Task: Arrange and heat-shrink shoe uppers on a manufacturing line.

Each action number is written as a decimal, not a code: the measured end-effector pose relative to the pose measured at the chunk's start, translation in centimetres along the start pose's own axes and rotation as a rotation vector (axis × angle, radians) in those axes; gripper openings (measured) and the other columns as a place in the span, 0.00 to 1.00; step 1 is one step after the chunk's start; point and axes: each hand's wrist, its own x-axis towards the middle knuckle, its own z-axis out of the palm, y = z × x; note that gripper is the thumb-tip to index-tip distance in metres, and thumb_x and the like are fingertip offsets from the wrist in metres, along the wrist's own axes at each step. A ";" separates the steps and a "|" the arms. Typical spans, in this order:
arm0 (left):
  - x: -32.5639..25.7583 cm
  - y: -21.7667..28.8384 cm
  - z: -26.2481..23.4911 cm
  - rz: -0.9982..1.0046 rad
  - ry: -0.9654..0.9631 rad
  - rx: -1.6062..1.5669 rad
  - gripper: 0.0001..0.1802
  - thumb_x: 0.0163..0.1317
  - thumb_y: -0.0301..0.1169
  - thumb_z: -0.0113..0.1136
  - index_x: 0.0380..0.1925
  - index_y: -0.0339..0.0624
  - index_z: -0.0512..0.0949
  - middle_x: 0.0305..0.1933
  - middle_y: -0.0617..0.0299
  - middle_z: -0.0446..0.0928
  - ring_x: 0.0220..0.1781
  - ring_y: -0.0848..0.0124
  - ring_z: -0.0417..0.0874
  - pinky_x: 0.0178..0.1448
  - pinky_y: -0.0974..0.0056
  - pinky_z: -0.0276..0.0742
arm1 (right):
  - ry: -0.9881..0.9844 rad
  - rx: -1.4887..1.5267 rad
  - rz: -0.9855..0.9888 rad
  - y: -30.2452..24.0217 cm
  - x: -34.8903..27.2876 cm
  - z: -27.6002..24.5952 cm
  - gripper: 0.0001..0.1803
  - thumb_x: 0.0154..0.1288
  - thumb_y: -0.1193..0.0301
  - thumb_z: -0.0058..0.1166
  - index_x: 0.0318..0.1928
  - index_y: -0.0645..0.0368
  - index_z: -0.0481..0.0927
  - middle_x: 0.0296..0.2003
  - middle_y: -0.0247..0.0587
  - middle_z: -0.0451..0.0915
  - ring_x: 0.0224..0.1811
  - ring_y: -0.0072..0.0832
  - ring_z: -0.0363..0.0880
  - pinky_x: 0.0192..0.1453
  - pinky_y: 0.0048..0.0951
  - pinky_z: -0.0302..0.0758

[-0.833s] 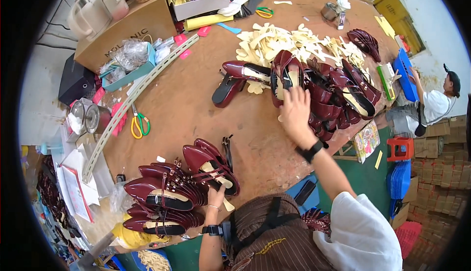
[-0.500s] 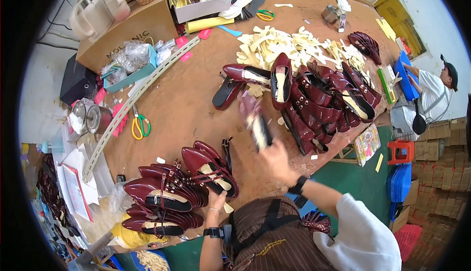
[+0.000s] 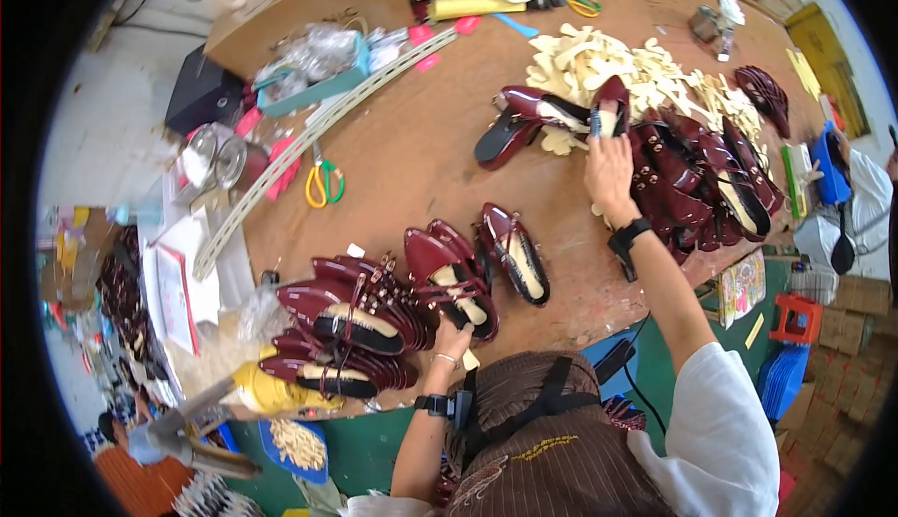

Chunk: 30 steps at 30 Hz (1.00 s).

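My right hand point(image 3: 610, 173) reaches to the far pile and is closed round the heel end of a burgundy patent shoe point(image 3: 613, 93) with a pale insole. My left hand point(image 3: 453, 341) is closed at the heel of another burgundy strap shoe point(image 3: 454, 283) in the near stack. Just right of that stack, a single shoe point(image 3: 516, 257) lies sole down, toe pointing away. A pale insole piece point(image 3: 470, 360) shows beside my left hand. More shoes point(image 3: 687, 180) are heaped right of my right hand, and a row of them point(image 3: 351, 316) stands at near left.
Cream insole pieces point(image 3: 608, 63) lie piled behind the far shoes. A perforated metal strip point(image 3: 299, 157) crosses the table's left side, near green-and-yellow scissors point(image 3: 325, 180). A teal box point(image 3: 318, 91) holds plastic bags. A yellow-wrapped metal arm point(image 3: 267, 386) juts in at the near-left edge.
The shoe my right hand was carrying now lies beside the near-left stack. My right hand has moved away to a shoe in the far pile. My left hand stays at the stack. The view has shifted.
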 end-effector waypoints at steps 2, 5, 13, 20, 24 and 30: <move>-1.1 2.7 -0.8 -0.050 0.098 -0.127 0.33 0.51 0.30 0.58 0.58 0.34 0.61 0.49 0.40 0.76 0.54 0.46 0.75 0.58 0.54 0.70 | -0.160 0.117 0.214 -0.3 0.9 -0.8 0.12 0.52 0.72 0.56 0.38 0.63 0.73 0.40 0.49 0.74 0.45 0.43 0.73 0.53 0.40 0.71; -2.1 4.9 -1.5 -0.001 0.176 -0.163 0.28 0.52 0.25 0.56 0.56 0.34 0.63 0.49 0.41 0.76 0.53 0.46 0.76 0.57 0.54 0.70 | -0.248 0.177 0.244 1.2 0.0 0.9 0.13 0.53 0.67 0.59 0.34 0.62 0.74 0.32 0.53 0.78 0.37 0.49 0.76 0.40 0.42 0.74; -1.1 -0.7 -0.9 -0.084 0.130 -0.525 0.37 0.69 0.55 0.36 0.65 0.35 0.57 0.65 0.49 0.63 0.66 0.57 0.64 0.68 0.60 0.57 | 0.345 0.737 -0.068 -13.7 -7.4 -10.8 0.02 0.51 0.77 0.54 0.26 0.58 0.75 0.20 0.40 0.69 0.22 0.38 0.67 0.27 0.38 0.64; -2.6 1.3 -1.4 0.159 -0.180 -0.770 0.47 0.63 0.65 0.34 0.70 0.40 0.44 0.70 0.56 0.52 0.71 0.67 0.53 0.71 0.63 0.49 | -0.444 0.743 -0.410 -19.6 -18.6 -8.5 0.07 0.50 0.72 0.51 0.32 0.58 0.74 0.29 0.40 0.74 0.36 0.35 0.75 0.40 0.32 0.69; -2.2 1.4 -1.4 0.076 0.047 -0.431 0.39 0.61 0.37 0.59 0.65 0.34 0.50 0.55 0.49 0.73 0.56 0.61 0.74 0.59 0.62 0.68 | -0.370 0.900 -0.423 -18.4 -13.4 -10.3 0.02 0.50 0.72 0.51 0.25 0.56 0.74 0.23 0.40 0.74 0.28 0.37 0.76 0.36 0.35 0.73; -1.5 2.4 -0.7 0.014 0.154 -0.099 0.35 0.54 0.29 0.60 0.60 0.34 0.57 0.51 0.40 0.74 0.53 0.46 0.76 0.56 0.55 0.70 | -0.016 0.156 0.027 -5.4 -0.1 -0.1 0.15 0.48 0.73 0.52 0.40 0.60 0.73 0.34 0.47 0.74 0.41 0.41 0.72 0.43 0.45 0.68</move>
